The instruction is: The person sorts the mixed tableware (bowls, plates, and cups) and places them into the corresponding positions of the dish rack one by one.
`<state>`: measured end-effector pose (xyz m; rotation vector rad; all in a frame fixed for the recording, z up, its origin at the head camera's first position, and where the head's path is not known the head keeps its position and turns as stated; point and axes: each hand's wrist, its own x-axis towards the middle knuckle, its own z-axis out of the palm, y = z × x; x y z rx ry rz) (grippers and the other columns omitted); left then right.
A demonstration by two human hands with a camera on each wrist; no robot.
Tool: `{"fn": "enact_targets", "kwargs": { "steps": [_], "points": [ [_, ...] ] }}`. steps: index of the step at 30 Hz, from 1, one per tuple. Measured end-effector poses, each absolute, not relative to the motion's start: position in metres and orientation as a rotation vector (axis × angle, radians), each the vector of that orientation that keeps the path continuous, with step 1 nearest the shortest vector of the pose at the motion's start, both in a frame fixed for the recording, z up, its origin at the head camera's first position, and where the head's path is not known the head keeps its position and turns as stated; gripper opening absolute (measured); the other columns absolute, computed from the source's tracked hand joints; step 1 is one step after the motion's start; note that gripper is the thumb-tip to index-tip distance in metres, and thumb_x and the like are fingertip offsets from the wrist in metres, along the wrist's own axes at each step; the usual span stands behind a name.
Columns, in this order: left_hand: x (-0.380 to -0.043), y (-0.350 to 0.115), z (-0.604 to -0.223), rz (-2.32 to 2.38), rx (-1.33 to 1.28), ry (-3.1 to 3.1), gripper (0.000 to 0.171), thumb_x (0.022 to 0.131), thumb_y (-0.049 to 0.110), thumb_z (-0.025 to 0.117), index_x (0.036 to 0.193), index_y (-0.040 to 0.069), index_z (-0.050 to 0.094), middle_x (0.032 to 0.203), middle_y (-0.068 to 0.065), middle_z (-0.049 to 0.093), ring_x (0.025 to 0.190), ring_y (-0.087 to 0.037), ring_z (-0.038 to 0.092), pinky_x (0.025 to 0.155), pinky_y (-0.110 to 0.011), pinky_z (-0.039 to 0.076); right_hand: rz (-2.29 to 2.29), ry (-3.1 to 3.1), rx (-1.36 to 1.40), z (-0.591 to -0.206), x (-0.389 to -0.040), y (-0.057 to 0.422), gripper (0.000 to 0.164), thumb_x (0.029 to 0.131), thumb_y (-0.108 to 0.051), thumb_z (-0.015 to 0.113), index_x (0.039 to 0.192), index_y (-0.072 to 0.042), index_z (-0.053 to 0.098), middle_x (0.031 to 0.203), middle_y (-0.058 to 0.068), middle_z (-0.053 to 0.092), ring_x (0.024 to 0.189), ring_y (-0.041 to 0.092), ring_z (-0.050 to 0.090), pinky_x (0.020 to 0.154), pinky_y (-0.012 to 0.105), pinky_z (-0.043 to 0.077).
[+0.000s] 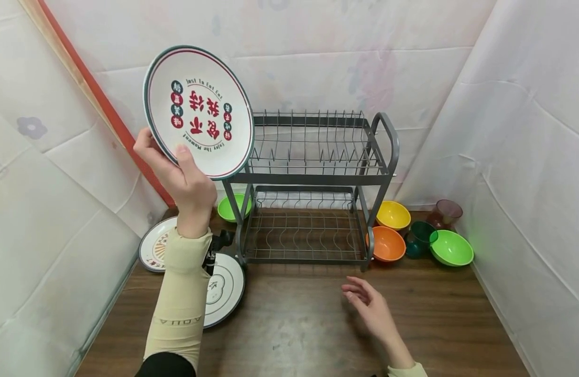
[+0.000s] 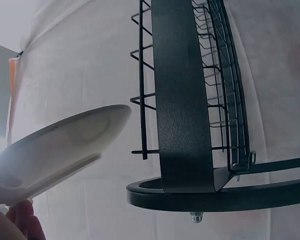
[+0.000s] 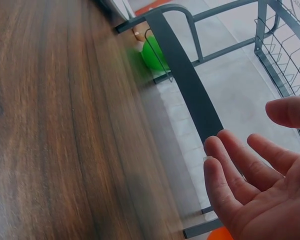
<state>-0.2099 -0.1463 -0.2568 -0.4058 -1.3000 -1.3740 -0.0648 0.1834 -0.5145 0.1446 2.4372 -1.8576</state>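
My left hand (image 1: 187, 180) grips the lower left edge of a white plate (image 1: 199, 112) with a green rim and red printed characters, thumb on its face. The plate is raised and tilted, level with the upper tier of a dark two-tier dish rack (image 1: 308, 179) and overlapping its left end in the head view. In the left wrist view the underside of the plate (image 2: 60, 150) shows beside the rack's end. My right hand (image 1: 371, 311) hovers over the table in front of the rack, fingers loosely bent and holding nothing.
On the wooden table (image 1: 289, 324), two plates, one with a face print (image 1: 154, 243) and one with line print (image 1: 225, 288), lie left beside a green bowl (image 1: 233, 208). Yellow (image 1: 393, 215), orange (image 1: 387, 244) and green bowls (image 1: 451, 248) and two tinted cups (image 1: 419, 239) stand right. White curtains surround.
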Motion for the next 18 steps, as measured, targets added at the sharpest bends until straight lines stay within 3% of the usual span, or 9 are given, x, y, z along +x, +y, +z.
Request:
{"fn": "enact_targets", "kwargs": {
  "steps": [5,18],
  "points": [
    [-0.223,-0.145,-0.253,-1.261,-0.369,-1.404,0.042,0.094,0.022,0.044,0.127,-0.001,0.037,0.119,-0.005,0.057,0.106,-0.021,0.058,0.085,-0.035,0.054,-1.875,2.426,0.117,-0.517,-0.064,0.181,0.032,0.1,-0.011,0.061,0.132,-0.008,0.059,0.115,0.007,0.07,0.105,0.018,0.067,0.088,0.021,0.049],
    [-0.251,-0.137,-0.251,-1.118,-0.321,-1.648,0.034,0.098,0.012,0.039,0.131,0.004,0.039,0.113,-0.012,0.053,0.098,-0.016,0.054,0.08,-0.028,0.049,-1.917,2.422,-0.039,-0.519,-0.065,0.177,0.035,0.1,-0.011,0.06,0.134,-0.001,0.056,0.118,0.013,0.069,0.107,0.025,0.066,0.089,0.023,0.05]
  ]
}}
